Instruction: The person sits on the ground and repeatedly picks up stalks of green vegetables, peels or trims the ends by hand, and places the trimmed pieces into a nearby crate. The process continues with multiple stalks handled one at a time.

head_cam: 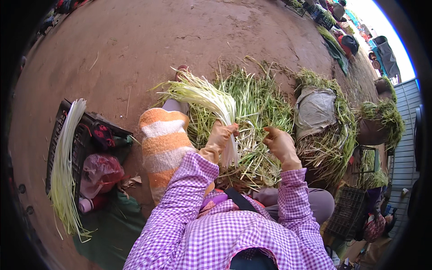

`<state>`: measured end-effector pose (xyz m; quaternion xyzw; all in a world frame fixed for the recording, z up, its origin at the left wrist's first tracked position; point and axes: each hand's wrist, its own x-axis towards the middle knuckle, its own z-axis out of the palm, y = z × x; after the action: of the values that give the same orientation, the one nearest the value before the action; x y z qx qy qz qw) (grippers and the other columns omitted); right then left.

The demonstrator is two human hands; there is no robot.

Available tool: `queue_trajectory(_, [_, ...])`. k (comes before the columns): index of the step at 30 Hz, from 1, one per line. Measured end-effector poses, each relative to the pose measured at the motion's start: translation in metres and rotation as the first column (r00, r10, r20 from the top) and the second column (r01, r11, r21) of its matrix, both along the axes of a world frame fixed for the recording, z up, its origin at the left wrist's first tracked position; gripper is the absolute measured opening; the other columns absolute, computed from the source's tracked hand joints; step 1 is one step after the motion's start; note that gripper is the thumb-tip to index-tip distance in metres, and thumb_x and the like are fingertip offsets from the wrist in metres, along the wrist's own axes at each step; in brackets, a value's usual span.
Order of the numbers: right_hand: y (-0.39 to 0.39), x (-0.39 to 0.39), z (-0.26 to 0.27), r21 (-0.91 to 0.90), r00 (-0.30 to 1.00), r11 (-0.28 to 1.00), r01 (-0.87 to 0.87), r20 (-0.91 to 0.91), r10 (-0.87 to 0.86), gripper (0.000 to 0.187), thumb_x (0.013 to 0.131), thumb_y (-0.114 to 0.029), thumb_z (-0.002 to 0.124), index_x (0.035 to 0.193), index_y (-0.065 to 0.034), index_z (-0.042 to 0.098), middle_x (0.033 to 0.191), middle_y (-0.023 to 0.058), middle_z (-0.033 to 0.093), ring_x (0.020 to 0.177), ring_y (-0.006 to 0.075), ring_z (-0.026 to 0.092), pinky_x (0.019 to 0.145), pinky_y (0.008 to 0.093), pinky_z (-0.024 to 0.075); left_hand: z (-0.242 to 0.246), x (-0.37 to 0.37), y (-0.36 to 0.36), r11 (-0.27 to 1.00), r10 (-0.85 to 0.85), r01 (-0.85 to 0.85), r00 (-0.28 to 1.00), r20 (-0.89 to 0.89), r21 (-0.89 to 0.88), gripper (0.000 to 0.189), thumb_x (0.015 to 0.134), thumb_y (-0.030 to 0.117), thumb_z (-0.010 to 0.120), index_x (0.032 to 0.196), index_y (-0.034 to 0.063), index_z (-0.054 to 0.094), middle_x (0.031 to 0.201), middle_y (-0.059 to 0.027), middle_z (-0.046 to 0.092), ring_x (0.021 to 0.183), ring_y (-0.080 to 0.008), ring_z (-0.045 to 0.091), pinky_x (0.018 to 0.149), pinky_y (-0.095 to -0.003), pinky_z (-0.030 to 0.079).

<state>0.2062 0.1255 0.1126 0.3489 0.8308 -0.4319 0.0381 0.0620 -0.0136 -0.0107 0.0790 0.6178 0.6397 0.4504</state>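
Note:
My left hand [221, 136], in an orange rubber glove, is closed around a bunch of pale yellow-white leafy stalks [216, 98]. The stalks' white ends point down towards me, and their yellowish leaves droop away to the upper left. To its right is my right hand [279, 143], gloved alike, with bent fingers and thumb apart and nothing seen in it. It is above a heap of loose green leaves and stalks [253, 98] that covers the ground before me. An orange-and-white striped towel [165, 145] covers my left leg.
At left, a black plastic crate [57, 141] carries another bunch of pale stalks [65, 162]. A clear plastic bag with red contents [101, 172] lies beside it. On the right stands a large bundle of greens [337, 141] with a whitish sack [315, 108]. Another person [374, 226] is at far right.

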Motion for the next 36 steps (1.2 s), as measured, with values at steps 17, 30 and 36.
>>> queue_trajectory(17, [0.003, -0.019, -0.087, -0.735, 0.734, 0.675, -0.068, -0.495, -0.465, 0.022, 0.093, -0.021, 0.067, 0.105, -0.0026, 0.068, 0.1, 0.0082, 0.07, 0.077, 0.0154, 0.068, 0.067, 0.029, 0.0577, 0.002, -0.004, -0.004, 0.919, -0.09, -0.136, 0.842, 0.532, 0.37, 0.026, 0.086, 0.018, 0.076, 0.106, 0.0017, 0.072, 0.09, -0.0052, 0.071, 0.08, -0.0145, 0.066, 0.072, -0.0298, 0.056])
queue_trajectory(30, [0.025, 0.025, -0.13, -0.245, 0.866, 0.95, 0.196, 0.498, -0.05, 0.023, 0.093, -0.007, 0.063, 0.114, -0.0018, 0.067, 0.094, 0.0115, 0.072, 0.064, 0.0167, 0.066, 0.06, 0.0295, 0.0571, 0.059, -0.043, -0.033, 0.898, 0.252, -0.232, 0.968, -0.006, 0.374, 0.03, 0.095, 0.021, 0.065, 0.114, -0.0011, 0.061, 0.085, -0.006, 0.067, 0.08, -0.0134, 0.065, 0.074, -0.0301, 0.058])
queue_trajectory(36, [0.054, -0.043, -0.17, -0.488, 0.833, 0.766, 0.418, -0.131, -0.538, 0.029, 0.098, -0.009, 0.056, 0.125, -0.0037, 0.061, 0.11, 0.0144, 0.068, 0.079, 0.0137, 0.064, 0.07, 0.0244, 0.0565, 0.04, -0.04, -0.004, 0.697, -0.09, -0.459, 0.706, 0.702, 0.551, 0.053, 0.091, 0.024, 0.071, 0.13, -0.0039, 0.05, 0.079, -0.0003, 0.06, 0.062, -0.0089, 0.053, 0.061, -0.0245, 0.045])
